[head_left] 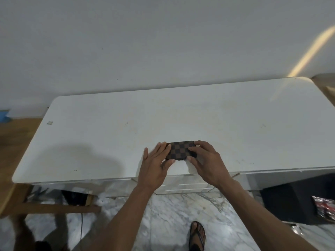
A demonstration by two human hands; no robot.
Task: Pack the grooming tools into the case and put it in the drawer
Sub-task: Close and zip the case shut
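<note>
A small brown checkered case (pixel 179 149) lies closed on the white table (pixel 108 134), near its front edge. My left hand (pixel 156 163) rests against the case's left end, fingers stretched over it and thumb at its front edge. My right hand (pixel 204 160) grips the right end, fingers curled on top and thumb at the front. No grooming tools show outside the case. A white drawer front (pixel 183 184) sits shut under the table edge, just below my hands.
A white wall stands right behind the table. Below are a marble floor (pixel 172 218), a wooden frame (pixel 54 208) at left, a black box (pixel 290 200) at right, and my sandalled foot (pixel 196 236).
</note>
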